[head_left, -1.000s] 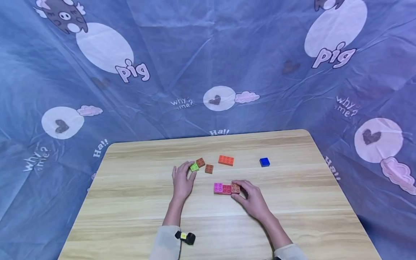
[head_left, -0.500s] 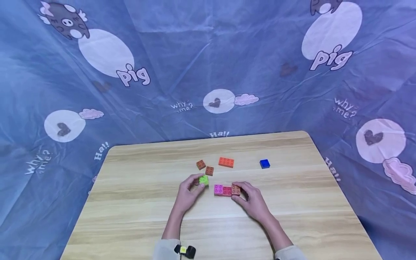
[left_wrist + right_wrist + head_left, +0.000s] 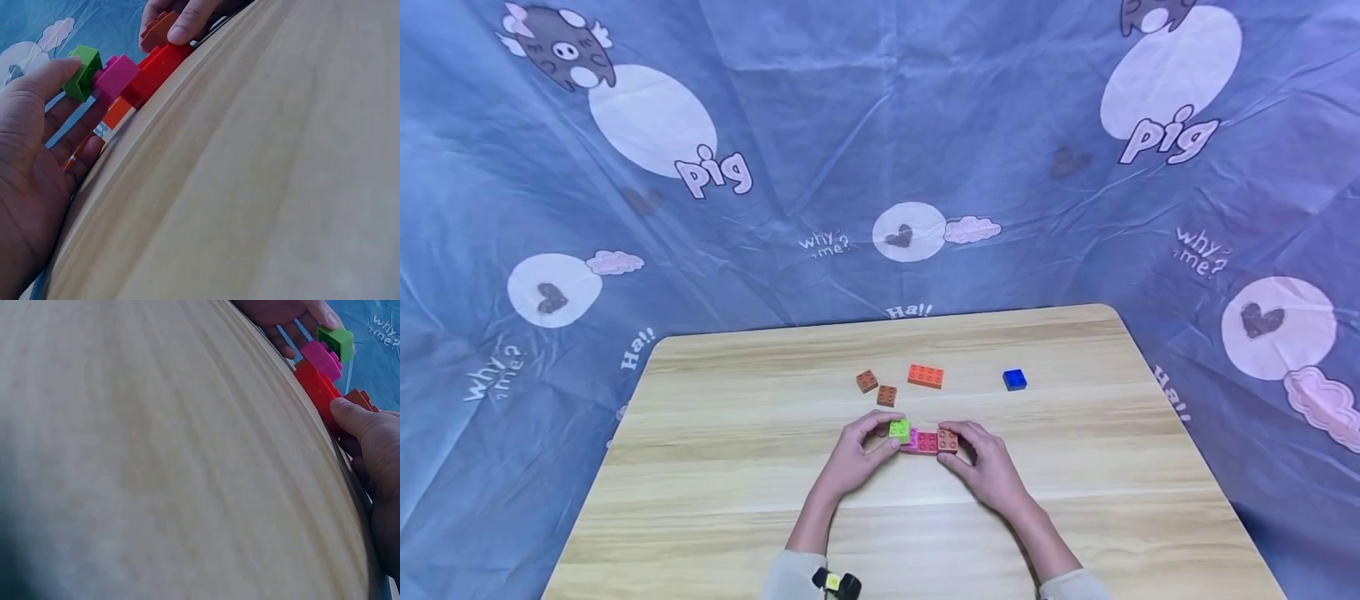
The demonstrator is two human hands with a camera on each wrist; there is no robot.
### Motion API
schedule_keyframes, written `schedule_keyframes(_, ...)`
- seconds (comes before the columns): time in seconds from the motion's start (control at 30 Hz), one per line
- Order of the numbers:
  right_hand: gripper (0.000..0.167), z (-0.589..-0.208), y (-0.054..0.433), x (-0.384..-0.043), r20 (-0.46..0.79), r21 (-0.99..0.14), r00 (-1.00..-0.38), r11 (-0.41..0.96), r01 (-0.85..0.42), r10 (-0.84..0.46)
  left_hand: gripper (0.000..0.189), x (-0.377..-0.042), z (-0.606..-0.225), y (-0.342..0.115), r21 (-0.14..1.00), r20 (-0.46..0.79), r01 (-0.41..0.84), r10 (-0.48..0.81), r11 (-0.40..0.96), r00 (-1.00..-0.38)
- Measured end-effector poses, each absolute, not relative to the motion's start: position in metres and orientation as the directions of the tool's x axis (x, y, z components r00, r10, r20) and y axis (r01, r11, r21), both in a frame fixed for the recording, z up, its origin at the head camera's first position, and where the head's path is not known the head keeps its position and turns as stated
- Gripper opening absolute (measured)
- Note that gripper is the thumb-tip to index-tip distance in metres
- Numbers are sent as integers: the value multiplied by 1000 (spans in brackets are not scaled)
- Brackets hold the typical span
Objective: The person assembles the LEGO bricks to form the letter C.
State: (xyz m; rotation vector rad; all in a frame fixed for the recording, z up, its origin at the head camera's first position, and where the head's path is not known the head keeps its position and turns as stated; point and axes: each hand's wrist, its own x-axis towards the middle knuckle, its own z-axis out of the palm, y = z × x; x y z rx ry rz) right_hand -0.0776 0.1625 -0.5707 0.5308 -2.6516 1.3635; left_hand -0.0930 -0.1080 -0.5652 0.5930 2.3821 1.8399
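In the head view, my left hand (image 3: 852,454) pinches a lime-green toy building brick (image 3: 899,431) between thumb and fingers. The green brick (image 3: 83,72) is raised and tilted at the upper left of a pink brick (image 3: 117,78), partly overlapping it from above; contact between their studs is hard to make out. That pink brick sits on the left end of a longer red brick (image 3: 927,442), whose middle studs show. On its right end is a brown brick (image 3: 947,440). My right hand (image 3: 988,467) grips this end, its thumb (image 3: 350,415) against the near side.
Two loose brown bricks (image 3: 867,381) lie behind the joined bricks, slightly left. Farther back are an orange brick (image 3: 926,376) and, to the right, a blue brick (image 3: 1014,379). A blue printed cloth (image 3: 820,167) hangs behind the wooden table (image 3: 700,467).
My left hand has picked up the green brick from beside the brown bricks and carried it right and nearer, over the pink brick. My right hand has kept its hold at the brown end.
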Motion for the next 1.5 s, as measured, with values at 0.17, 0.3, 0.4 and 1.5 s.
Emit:
schedule_keyframes(0.17,50,-568,162,-77,241,-766,-935,540,-349,-262,38,-96,-564,-106,924,223,322,391,208,-893)
schedule_keyframes(0.3,50,-566,162,-78,235,-768,-938,542,-341,-256,38,-97,-562,-105,918,230,335,403,211,-886)
schedule_keyframes(0.4,50,-566,162,-78,230,-771,-939,540,-337,-256,38,-97,-563,-104,913,236,345,409,217,-882)
schedule_keyframes(1.5,50,-567,157,-80,248,-770,-934,533,-350,-256,38,-101,-562,-91,892,220,350,401,286,-889)
